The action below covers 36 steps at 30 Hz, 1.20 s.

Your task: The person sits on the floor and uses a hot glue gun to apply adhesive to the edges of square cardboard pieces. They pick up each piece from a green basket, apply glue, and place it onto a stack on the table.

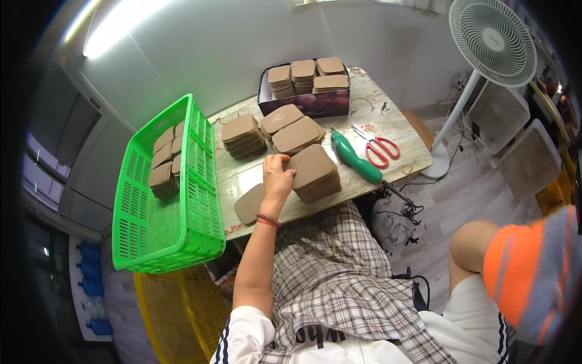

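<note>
Left hand (277,181) at stack (315,170) — brown, round-cornered, on grained tabletop (401,126)

The clearest lettering sits below the near edge of the table (397,116): large black letters (324,335) on the wearer's white shirt (370,353), partly covered by a checked apron (339,285), so only a piece of the wording shows. Beyond the table's right side, the fan (493,41) bears a small mark at its hub, too small to read. Toward the middle of the table's far half, a brown stack (283,118) has a pale mark on its top piece; whether it is writing or a drawing cannot be told.
</note>
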Each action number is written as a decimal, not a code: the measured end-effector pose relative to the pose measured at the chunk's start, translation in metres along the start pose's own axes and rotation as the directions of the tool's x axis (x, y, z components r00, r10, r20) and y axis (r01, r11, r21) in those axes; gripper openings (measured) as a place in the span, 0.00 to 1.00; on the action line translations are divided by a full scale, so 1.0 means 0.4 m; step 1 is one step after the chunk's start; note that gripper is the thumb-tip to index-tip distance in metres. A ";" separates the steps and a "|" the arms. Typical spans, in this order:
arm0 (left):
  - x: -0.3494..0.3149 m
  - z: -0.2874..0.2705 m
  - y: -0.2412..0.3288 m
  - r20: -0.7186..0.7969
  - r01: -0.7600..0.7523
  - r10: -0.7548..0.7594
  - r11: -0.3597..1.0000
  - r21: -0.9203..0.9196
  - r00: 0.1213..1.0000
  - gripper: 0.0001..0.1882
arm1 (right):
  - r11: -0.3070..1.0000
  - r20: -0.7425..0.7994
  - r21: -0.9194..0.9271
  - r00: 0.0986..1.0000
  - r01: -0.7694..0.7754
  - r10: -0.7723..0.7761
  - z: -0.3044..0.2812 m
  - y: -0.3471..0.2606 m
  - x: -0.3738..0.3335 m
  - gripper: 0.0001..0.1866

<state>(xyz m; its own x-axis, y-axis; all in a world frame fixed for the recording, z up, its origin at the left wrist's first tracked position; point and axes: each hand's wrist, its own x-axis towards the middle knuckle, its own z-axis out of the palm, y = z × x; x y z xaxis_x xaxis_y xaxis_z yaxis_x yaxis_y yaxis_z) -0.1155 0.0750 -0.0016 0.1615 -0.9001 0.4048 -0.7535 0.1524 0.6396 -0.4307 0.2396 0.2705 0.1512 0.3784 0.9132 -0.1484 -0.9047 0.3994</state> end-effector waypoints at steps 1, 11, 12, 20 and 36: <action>0.001 0.003 -0.007 -0.009 -0.002 0.002 1.000 0.021 1.000 0.17 | 0.998 -0.023 -0.045 0.999 -0.048 0.047 0.010 0.014 -0.030 0.11; 0.024 -0.011 0.035 0.034 0.046 -0.045 0.998 -0.039 0.998 0.16 | 0.258 0.321 -0.843 -0.056 -0.473 0.945 0.219 0.121 -0.895 0.34; 0.021 -0.020 0.029 0.063 0.084 -0.081 0.995 -0.046 0.995 0.14 | 0.232 0.326 -0.882 -0.176 -0.409 0.929 0.251 0.124 -0.908 0.34; -0.071 -0.052 0.018 0.206 0.284 -0.318 0.221 -0.933 0.925 0.05 | 0.127 0.220 -0.953 -0.338 -0.276 0.915 0.361 0.158 -0.939 0.35; -0.138 -0.025 0.074 0.393 -0.059 -0.513 -0.661 -0.748 0.763 0.18 | -0.430 0.452 -0.133 -0.441 -0.893 0.775 0.149 -0.014 -0.609 0.10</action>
<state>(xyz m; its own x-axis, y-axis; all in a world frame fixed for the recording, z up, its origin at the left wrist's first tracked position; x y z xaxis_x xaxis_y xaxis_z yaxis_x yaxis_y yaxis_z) -0.1404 0.1332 0.0017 0.2592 -0.9254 -0.2765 0.9653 0.2578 0.0418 -0.4084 0.1410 0.0409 0.2600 -0.9569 -0.1294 -0.2011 0.0775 -0.9765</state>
